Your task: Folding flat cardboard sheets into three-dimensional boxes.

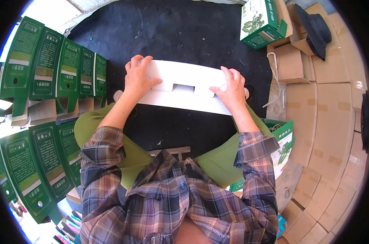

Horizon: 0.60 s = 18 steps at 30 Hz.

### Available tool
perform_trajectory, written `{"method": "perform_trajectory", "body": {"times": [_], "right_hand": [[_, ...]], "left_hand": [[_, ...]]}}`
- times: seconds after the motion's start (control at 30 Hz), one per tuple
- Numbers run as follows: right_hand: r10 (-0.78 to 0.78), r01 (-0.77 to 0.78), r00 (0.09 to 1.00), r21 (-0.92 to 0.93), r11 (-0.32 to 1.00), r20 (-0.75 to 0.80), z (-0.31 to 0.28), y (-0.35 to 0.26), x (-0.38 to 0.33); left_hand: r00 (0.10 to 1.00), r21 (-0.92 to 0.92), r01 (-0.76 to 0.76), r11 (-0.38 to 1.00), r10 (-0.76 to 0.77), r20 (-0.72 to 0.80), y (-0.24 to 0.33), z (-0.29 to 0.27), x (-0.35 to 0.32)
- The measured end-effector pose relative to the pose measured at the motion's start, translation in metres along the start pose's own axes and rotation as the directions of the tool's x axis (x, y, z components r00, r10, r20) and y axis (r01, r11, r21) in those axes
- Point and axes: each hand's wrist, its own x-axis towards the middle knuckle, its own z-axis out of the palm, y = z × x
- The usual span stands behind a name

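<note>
Left grip [151, 70], right grip [217, 79] pinching white cardboard [184, 98], dark right-rim object [365, 122] unclear

one white card [184, 74], two sleeves [257, 151]

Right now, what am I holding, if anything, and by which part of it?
A folded white card piece: your left hand grips its left end, your right hand its right end.
</note>
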Motion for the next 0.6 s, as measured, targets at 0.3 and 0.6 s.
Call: {"method": "perform_trajectory", "body": {"times": [0.3,0.6], "right_hand": [[-0.018,0.011,0.997,-0.087,0.996,-0.07,0.0056,-0.0036,-0.0014],[-0.041,0.031,0.992,-0.084,0.996,-0.117,0.0101,-0.0056,-0.0015]], "left_hand": [[0.999,0.034,-0.008,0.999,0.01,-0.041,-0.0001,0.0042,-0.0014],[0.998,0.076,0.011,0.997,-0.006,-0.064,-0.0024,0.0075,-0.0026]]}}
